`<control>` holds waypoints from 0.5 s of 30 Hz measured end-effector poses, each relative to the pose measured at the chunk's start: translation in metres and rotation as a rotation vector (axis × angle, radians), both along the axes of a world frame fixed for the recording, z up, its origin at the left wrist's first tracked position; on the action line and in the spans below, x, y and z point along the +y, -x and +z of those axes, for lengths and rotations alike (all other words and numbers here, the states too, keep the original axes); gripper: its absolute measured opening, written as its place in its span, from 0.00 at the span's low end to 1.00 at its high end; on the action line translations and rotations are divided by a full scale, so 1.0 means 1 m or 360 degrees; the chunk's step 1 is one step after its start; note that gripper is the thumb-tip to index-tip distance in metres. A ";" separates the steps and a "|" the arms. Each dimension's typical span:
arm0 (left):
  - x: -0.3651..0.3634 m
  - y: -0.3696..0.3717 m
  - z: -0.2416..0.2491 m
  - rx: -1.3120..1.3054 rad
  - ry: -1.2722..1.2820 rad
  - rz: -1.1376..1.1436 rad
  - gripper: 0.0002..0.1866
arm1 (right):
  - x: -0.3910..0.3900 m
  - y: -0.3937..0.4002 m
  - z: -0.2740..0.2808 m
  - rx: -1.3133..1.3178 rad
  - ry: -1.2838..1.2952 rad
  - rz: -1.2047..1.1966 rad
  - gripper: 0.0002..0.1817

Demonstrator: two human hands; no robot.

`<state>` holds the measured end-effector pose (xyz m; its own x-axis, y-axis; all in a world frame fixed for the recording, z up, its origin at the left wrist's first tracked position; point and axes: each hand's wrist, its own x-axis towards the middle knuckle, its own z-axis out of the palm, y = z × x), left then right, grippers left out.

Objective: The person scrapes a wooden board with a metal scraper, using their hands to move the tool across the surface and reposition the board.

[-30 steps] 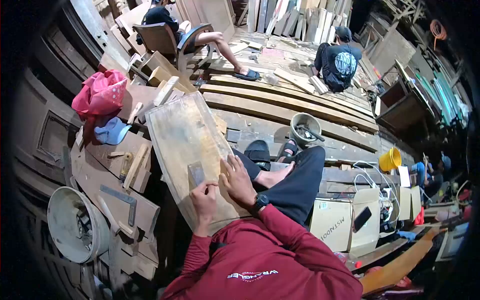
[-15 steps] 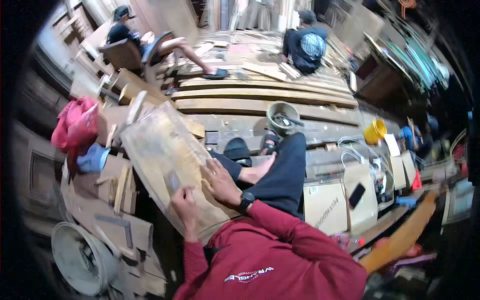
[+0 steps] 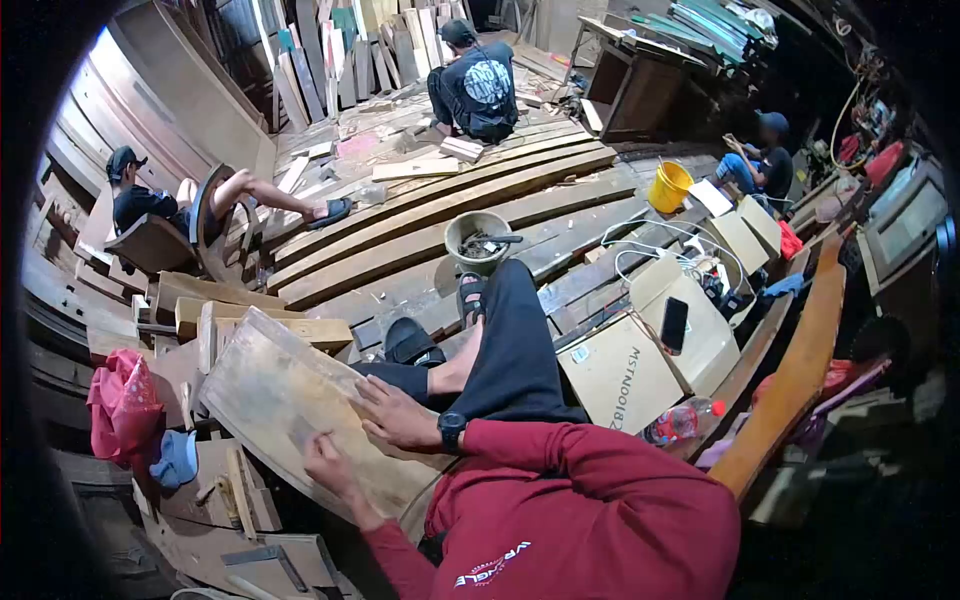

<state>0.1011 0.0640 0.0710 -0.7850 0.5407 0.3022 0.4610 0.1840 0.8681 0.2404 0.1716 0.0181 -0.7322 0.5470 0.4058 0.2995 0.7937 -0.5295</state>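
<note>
A long wooden panel (image 3: 265, 365) with a worn, pale surface lies slanted across my lap. My left hand (image 3: 330, 466) is closed at its lower left side, pinching a small, thin greyish piece (image 3: 301, 432) against the surface; what it is cannot be made out. On the panel's right part, my right hand (image 3: 395, 410) rests flat with its fingers spread, a black watch (image 3: 452, 430) on the wrist.
A bucket (image 3: 477, 242) with tools stands beyond my feet. Cardboard (image 3: 620, 372) with a phone (image 3: 674, 325) and a bottle (image 3: 683, 421) lie right. Three people sit farther off. Timber beams (image 3: 440, 215) cross the floor; a pink bag (image 3: 125, 405) hangs left.
The view has turned to the right, so the panel and both hands appear farther left and lower. The left hand still pinches the thin piece; the right hand stays flat.
</note>
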 end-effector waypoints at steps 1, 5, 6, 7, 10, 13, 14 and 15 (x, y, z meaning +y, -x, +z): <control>-0.014 -0.019 0.000 -0.0175 -0.0008 -0.0073 0.11 | 0.000 0.002 -0.001 0.0027 -0.0021 0.0002 0.34; -0.046 -0.043 -0.015 -0.0254 0.0166 -0.0134 0.09 | 0.006 0.002 -0.002 0.0065 0.0031 0.0077 0.32; -0.043 -0.042 -0.012 -0.0193 0.0074 -0.0092 0.09 | 0.003 0.002 -0.001 0.0089 0.0021 0.0082 0.32; -0.027 -0.034 -0.009 -0.0128 -0.0022 -0.0060 0.09 | 0.005 0.001 0.001 0.0109 0.0003 0.0079 0.31; 0.013 0.009 -0.017 -0.0278 -0.0137 -0.0023 0.09 | 0.004 0.003 0.011 0.0047 0.0087 0.0065 0.30; 0.038 0.023 0.000 -0.0108 -0.0050 0.0216 0.11 | 0.002 0.005 0.010 -0.0028 0.0022 0.0041 0.30; 0.040 0.025 0.001 -0.0209 -0.0052 0.0240 0.11 | 0.002 0.006 0.009 -0.0049 0.0049 0.0044 0.30; 0.034 0.017 0.007 -0.0326 -0.0021 0.0189 0.11 | 0.002 0.007 0.009 -0.0072 0.0077 0.0039 0.30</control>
